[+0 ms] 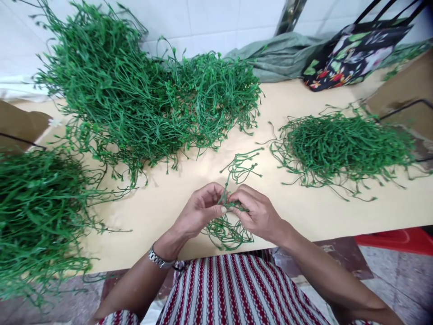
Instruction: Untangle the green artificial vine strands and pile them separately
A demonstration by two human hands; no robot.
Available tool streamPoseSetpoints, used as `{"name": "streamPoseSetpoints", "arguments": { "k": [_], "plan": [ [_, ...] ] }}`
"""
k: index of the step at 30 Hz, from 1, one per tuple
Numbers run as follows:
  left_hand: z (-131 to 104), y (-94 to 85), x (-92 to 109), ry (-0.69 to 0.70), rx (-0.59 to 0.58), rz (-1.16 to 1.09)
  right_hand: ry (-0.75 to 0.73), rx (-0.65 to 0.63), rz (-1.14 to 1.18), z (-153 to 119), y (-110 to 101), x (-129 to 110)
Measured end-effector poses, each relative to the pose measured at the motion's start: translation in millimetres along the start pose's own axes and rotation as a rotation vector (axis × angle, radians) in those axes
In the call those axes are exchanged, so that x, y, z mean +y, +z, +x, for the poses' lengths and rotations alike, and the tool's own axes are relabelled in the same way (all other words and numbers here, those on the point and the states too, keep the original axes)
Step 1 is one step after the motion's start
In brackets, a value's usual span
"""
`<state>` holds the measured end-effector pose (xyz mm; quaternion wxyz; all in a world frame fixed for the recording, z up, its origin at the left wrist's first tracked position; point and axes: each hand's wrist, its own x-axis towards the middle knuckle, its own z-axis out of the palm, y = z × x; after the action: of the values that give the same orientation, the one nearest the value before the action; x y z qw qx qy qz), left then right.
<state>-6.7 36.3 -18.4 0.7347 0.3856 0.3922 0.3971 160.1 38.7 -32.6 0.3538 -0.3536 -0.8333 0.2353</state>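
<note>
while pinching branched green plastic stems (227, 183) in nearly closed left hand (200, 208) and right hand (260, 213), presumably for precision, works among stem heaps (341, 146), likely placed for reach.

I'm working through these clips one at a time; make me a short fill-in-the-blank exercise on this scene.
1. The left hand and right hand together hold a thin stem whose colour is ____.
2. Of these two hands, the one wearing a watch is the ____ one.
3. The bag at the back of the table is black with a ____ pattern.
4. The striped top alternates whitish stripes with dark ____ ones.

Missing words: green; left; floral; red.
</note>
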Motion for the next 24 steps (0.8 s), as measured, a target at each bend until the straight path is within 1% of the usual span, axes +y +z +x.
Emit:
{"name": "streamPoseSetpoints", "arguments": {
  "k": [3,8,10,14,17,20,24],
  "plan": [
    [-1,1.1,2,0.012,0.039,0.092,0.012,-0.039,0.037,2,-3,0],
    [-3,5.1,0,0.067,0.138,0.186,0.120,-0.144,0.172,4,-8,2],
    [-4,6.3,-1,0.101,0.173,0.234,0.151,-0.167,0.219,4,-7,3],
    [-4,6.5,-3,0.128,0.182,0.238,0.191,-0.117,0.291,2,-2,9],
    [-3,5.7,-3,0.118,0.181,0.206,0.222,-0.116,0.337,0,1,13],
    [-2,6.5,-3,0.127,0.224,0.248,0.251,-0.132,0.356,0,3,14],
    [0,10.8,-5,0.155,0.281,0.308,0.267,-0.116,0.307,2,7,11]
  ]
}}
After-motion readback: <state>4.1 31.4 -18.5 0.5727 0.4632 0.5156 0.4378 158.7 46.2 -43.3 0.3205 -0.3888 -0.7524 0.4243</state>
